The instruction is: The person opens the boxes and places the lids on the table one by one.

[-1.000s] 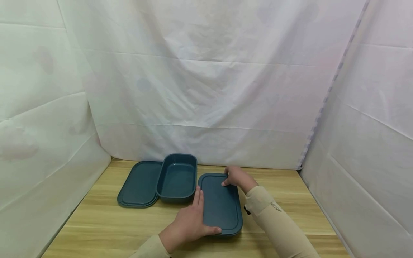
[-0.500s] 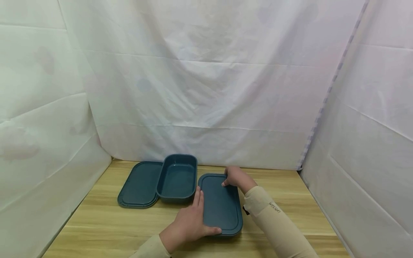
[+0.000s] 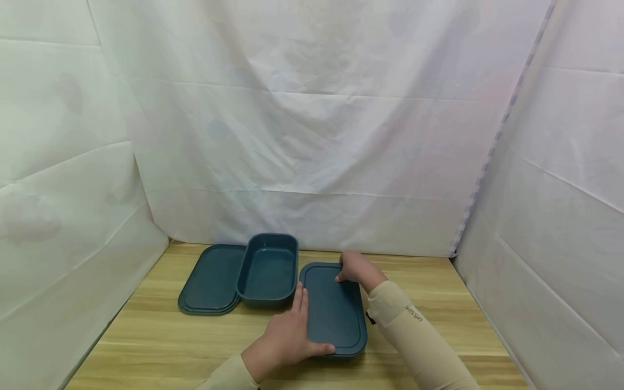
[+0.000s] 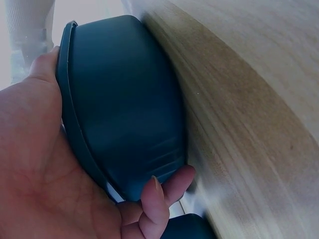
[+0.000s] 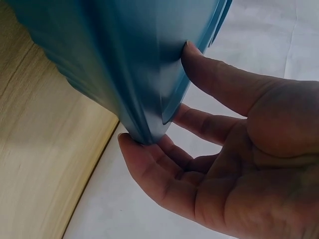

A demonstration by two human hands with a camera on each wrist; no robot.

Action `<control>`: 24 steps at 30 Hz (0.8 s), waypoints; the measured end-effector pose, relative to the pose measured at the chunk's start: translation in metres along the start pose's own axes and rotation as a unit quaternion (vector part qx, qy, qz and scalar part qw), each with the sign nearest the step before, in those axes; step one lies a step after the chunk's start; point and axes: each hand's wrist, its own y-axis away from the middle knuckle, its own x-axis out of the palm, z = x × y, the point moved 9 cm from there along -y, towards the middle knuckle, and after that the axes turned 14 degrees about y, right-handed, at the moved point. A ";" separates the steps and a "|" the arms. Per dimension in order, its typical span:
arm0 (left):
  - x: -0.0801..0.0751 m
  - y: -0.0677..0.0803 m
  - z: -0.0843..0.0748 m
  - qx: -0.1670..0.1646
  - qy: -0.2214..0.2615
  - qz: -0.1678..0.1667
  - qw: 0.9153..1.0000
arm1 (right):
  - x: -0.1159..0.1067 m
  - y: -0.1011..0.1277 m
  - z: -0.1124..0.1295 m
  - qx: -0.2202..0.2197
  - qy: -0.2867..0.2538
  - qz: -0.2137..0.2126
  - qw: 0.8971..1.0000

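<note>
A dark teal rectangular food container [image 3: 333,309] with a flat grooved lid on it rests on the table, right of centre. My left hand [image 3: 285,336] holds its near left corner. The thumb lies on the lid's near edge and the fingers reach along the left side; in the left wrist view, fingertips [image 4: 179,184] bend round the container's wall. At the far right corner my right hand [image 3: 359,269] grips the container, thumb on top of the lid. Fingers [image 5: 149,169] curl about that corner in the right wrist view. The inside of this container is hidden by its lid.
A second teal container [image 3: 269,273], uncovered with nothing visible inside, stands just left of the lidded one. Left of that lies a loose teal lid [image 3: 209,281], partly hidden by the container. White cloth [image 3: 312,135] hangs behind and on both sides of the wooden table [image 3: 161,346].
</note>
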 end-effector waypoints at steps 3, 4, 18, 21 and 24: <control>0.000 0.000 -0.001 -0.002 -0.002 0.000 1.000 | -0.001 0.000 0.001 0.001 0.003 0.000 1.000; -0.001 0.000 -0.001 -0.003 -0.004 0.000 1.000 | -0.001 0.000 0.001 0.002 0.004 0.000 1.000; -0.003 0.000 -0.003 -0.008 -0.022 0.001 1.000 | -0.005 0.003 0.005 0.008 0.016 0.001 1.000; -0.002 0.000 -0.003 -0.010 -0.022 0.003 1.000 | -0.005 0.004 0.005 0.007 0.016 0.000 1.000; -0.001 -0.001 -0.002 -0.012 -0.024 0.005 1.000 | -0.006 0.005 0.006 0.007 0.017 -0.001 1.000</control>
